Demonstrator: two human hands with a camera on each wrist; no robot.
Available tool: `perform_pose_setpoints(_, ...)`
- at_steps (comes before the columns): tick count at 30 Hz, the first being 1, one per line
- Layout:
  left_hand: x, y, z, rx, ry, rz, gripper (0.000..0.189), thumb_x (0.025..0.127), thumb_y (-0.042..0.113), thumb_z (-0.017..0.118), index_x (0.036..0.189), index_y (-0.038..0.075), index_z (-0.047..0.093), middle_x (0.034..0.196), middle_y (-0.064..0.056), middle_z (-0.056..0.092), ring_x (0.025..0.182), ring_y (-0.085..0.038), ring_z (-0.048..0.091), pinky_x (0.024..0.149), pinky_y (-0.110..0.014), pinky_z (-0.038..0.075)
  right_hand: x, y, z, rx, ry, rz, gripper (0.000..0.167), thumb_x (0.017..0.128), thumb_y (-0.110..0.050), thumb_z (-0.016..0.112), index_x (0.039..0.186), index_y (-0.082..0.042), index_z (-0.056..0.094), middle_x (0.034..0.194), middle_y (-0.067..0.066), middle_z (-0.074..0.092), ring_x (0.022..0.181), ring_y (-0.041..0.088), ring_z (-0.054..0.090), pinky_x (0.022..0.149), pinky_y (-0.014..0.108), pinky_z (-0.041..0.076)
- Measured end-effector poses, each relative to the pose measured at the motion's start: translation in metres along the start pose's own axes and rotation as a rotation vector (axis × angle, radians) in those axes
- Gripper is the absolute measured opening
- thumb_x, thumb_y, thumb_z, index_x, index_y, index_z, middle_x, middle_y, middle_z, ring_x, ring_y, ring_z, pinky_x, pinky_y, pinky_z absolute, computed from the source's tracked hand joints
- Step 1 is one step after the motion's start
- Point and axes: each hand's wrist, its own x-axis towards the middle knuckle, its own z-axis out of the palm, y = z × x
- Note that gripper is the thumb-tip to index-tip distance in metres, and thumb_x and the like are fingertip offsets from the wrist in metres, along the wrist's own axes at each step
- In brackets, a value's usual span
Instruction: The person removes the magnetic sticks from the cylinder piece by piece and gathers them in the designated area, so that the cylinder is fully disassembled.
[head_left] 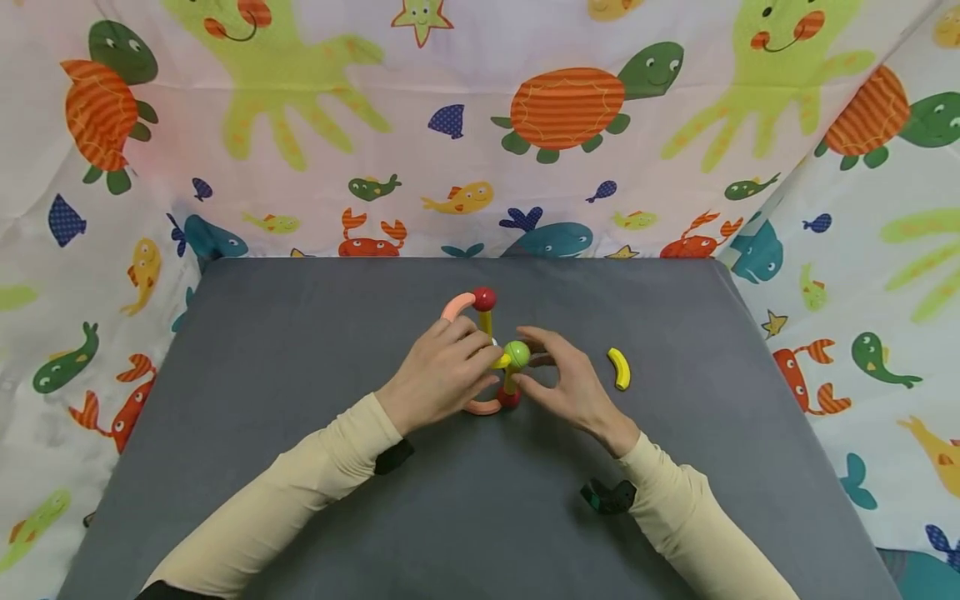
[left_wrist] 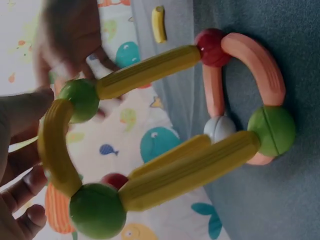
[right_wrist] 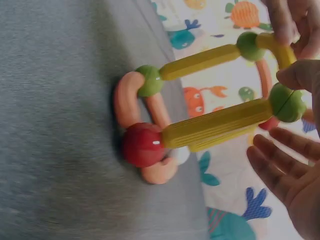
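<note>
A frame of coloured balls and sticks stands on the grey table, with upright yellow sticks (left_wrist: pixel 190 171) between a lower ring of curved pink sticks (left_wrist: pixel 257 65) and upper balls. My left hand (head_left: pixel 450 367) pinches a curved yellow stick (left_wrist: pixel 56 140) at the top, which joins two green balls (right_wrist: pixel 287 102). Around the nearer upper green ball (head_left: pixel 516 353) is my right hand (head_left: pixel 566 379), its fingers spread and loosely bent. The right thumb is close to that ball; whether it touches cannot be told. Red balls (head_left: pixel 484 298) sit at other corners.
A loose curved yellow stick (head_left: pixel 619 368) lies on the grey table (head_left: pixel 337 317), right of my right hand. A cloth printed with sea animals (head_left: pixel 450 108) hangs behind and at both sides of the table.
</note>
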Motion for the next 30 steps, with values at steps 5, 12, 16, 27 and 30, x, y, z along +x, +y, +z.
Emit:
perform_pose_setpoints(5, -0.001, -0.001, 0.006, 0.006, 0.022, -0.017, 0.028, 0.081, 0.033, 0.081, 0.096, 0.014, 0.068, 0.092, 0.0, 0.072, 0.09, -0.019, 0.059, 0.08, -0.03, 0.047, 0.015, -0.008, 0.001, -0.024, -0.035, -0.181, 0.047, 0.084, -0.008, 0.076, 0.128, -0.009, 0.059, 0.127, 0.011, 0.062, 0.113, 0.02, 0.061, 0.096, 0.034, 0.052)
perform_pose_setpoints(12, 0.001, -0.001, 0.009, -0.004, 0.018, -0.005, 0.025, 0.082, 0.031, 0.079, 0.097, 0.014, 0.07, 0.093, -0.001, 0.072, 0.09, -0.018, 0.058, 0.08, -0.029, 0.047, 0.016, -0.008, 0.004, -0.032, 0.028, -0.239, 0.035, 0.081, 0.001, 0.075, 0.115, -0.007, 0.067, 0.118, 0.013, 0.068, 0.108, 0.023, 0.065, 0.093, 0.032, 0.053)
perform_pose_setpoints(16, 0.002, -0.001, 0.008, -0.001, 0.004, -0.008, 0.025, 0.082, 0.03, 0.08, 0.099, 0.014, 0.071, 0.094, -0.001, 0.073, 0.09, -0.019, 0.058, 0.077, -0.029, 0.046, 0.015, -0.007, 0.003, -0.026, 0.041, -0.229, 0.033, 0.082, 0.002, 0.074, 0.113, -0.007, 0.068, 0.117, 0.012, 0.069, 0.106, 0.023, 0.066, 0.091, 0.032, 0.054)
perform_pose_setpoints(27, 0.002, -0.001, 0.011, 0.079, -0.002, 0.052, 0.015, 0.084, 0.025, 0.078, 0.095, 0.017, 0.072, 0.091, 0.001, 0.071, 0.089, -0.019, 0.057, 0.074, -0.029, 0.044, 0.012, -0.003, 0.001, -0.038, 0.08, -0.222, 0.027, 0.08, 0.006, 0.071, 0.105, -0.005, 0.071, 0.113, 0.014, 0.068, 0.098, 0.023, 0.067, 0.081, 0.033, 0.057)
perform_pose_setpoints(30, 0.002, 0.0, 0.013, 0.131, -0.008, 0.095, 0.011, 0.085, 0.018, 0.077, 0.096, 0.017, 0.073, 0.09, 0.001, 0.07, 0.089, -0.019, 0.057, 0.075, -0.029, 0.043, 0.012, -0.003, 0.001, -0.039, 0.085, -0.229, 0.026, 0.08, 0.006, 0.072, 0.104, -0.004, 0.071, 0.114, 0.014, 0.067, 0.1, 0.024, 0.066, 0.083, 0.029, 0.055)
